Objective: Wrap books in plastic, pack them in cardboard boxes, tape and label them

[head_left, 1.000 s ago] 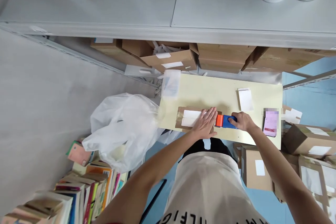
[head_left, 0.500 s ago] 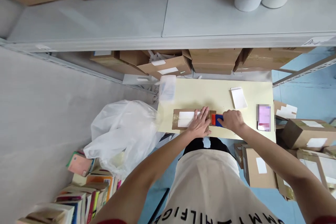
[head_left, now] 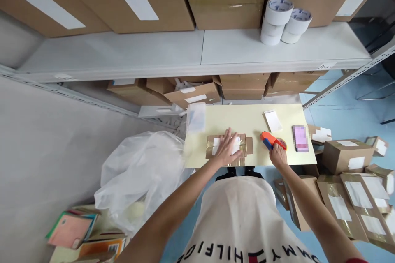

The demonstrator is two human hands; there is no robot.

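Note:
A flat brown cardboard parcel (head_left: 247,144) with a white label lies on the pale yellow table (head_left: 240,119). My left hand (head_left: 227,148) rests flat on it, fingers spread. To its right my right hand (head_left: 277,155) is closed around the handle of an orange and blue tape dispenser (head_left: 269,139), held just off the parcel's right end over the table.
A white slip (head_left: 273,121) and a pink phone (head_left: 300,138) lie on the table's right part, a clear bag (head_left: 196,117) at its left corner. Tape rolls (head_left: 279,20) and boxes sit on the shelf. Parcels (head_left: 350,154) are piled right, a plastic bag (head_left: 140,174) and books (head_left: 72,230) left.
My right hand has pulled the tape dispenser away from the parcel to the right. My left hand stays pressed on the parcel. The view has tilted up, showing more shelf.

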